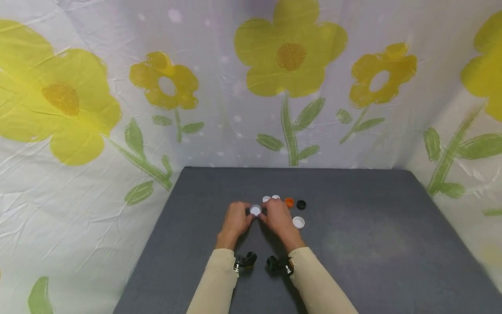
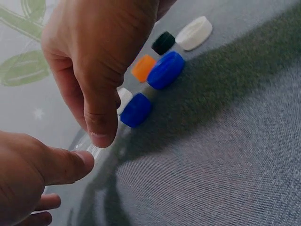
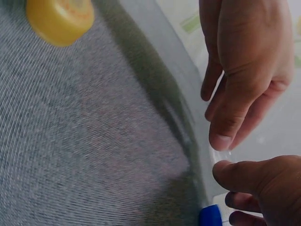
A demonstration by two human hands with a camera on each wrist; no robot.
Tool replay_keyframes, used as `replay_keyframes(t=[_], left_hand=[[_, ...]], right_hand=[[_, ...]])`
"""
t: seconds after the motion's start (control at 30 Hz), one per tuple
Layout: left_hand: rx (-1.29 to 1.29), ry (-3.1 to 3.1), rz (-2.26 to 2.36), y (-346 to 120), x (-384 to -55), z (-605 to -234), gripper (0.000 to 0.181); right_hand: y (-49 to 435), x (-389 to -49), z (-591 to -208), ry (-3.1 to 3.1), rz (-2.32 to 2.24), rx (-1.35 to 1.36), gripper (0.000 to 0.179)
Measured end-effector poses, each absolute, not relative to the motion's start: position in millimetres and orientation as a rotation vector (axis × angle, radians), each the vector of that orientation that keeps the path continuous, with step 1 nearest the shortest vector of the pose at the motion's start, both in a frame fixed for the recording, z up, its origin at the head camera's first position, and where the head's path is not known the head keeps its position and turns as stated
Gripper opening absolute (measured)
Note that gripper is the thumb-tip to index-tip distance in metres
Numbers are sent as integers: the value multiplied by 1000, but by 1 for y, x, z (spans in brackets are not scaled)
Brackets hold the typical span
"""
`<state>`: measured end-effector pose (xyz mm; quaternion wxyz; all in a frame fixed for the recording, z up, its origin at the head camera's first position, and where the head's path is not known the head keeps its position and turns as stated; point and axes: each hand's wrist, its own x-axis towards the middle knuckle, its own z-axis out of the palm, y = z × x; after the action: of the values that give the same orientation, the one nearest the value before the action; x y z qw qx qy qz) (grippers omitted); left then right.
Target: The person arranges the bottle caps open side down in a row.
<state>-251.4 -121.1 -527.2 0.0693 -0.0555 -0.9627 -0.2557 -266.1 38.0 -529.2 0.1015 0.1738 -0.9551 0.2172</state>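
Observation:
A small round disc [image 1: 255, 210] with a white middle and a clear rim is held between the two hands. My left hand [image 1: 235, 219] pinches its left side, and my right hand [image 1: 279, 218] pinches its right side. From each wrist only a clear edge [image 2: 96, 151] shows between the two thumb tips, with the rest hidden behind the hands. Close by the right hand lie two blue bottle caps [image 2: 166, 69], which the head view does not show. Beyond that hand two white caps [image 1: 266, 199] are partly covered.
Right of the hands lie an orange cap [image 1: 289, 202], a black cap [image 1: 301, 204] and a larger white cap [image 1: 298, 222] on the grey table [image 1: 372, 244]. A yellow rounded piece [image 3: 61, 21] appears in the right wrist view. A flowered cloth [image 1: 219, 109] hangs behind the table.

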Motion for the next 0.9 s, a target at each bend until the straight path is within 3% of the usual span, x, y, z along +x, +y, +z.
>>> replay_keyframes(t=[0.9], left_hand=[[-449, -2859, -701, -118, -206, -484, 23]], right_hand=[[65, -222, -482, -2782, 747, 701, 28]])
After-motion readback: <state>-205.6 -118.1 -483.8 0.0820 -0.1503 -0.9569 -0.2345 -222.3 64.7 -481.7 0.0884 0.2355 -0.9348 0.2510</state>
